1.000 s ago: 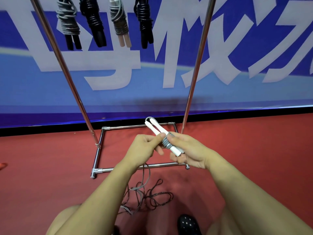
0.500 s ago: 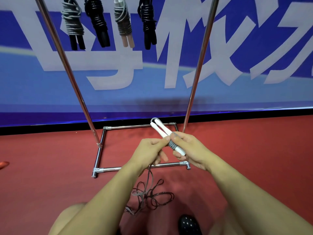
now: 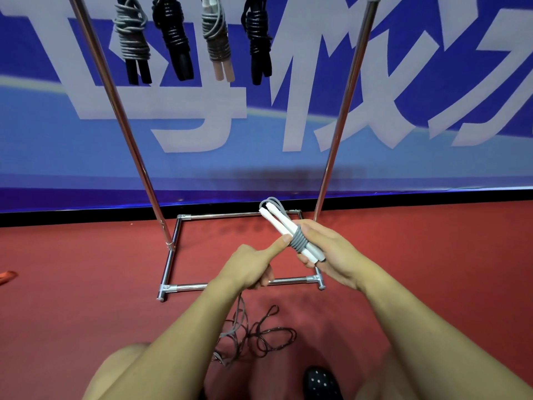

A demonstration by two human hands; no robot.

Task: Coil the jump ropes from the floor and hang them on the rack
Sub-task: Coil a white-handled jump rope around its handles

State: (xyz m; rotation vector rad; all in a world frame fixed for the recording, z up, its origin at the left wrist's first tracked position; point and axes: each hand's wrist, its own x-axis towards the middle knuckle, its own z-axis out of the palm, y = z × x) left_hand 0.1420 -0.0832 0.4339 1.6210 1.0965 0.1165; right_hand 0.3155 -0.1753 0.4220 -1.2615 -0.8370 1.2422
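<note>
Gripping paired white handles (image 3: 284,230) in right hand (image 3: 326,252); pinching grey cord (image 3: 298,241) with left hand (image 3: 253,268); slack trailing floorward at six o'clock.

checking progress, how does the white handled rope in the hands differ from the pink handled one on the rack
The white handled rope has only a few grey turns round its handles, with loose cord trailing to the floor; the pink handled rope is fully wound. The white one is held tilted by the right hand while the left hand feeds cord; the pink one hangs handles down on the rack. Both have grey cord.
</note>
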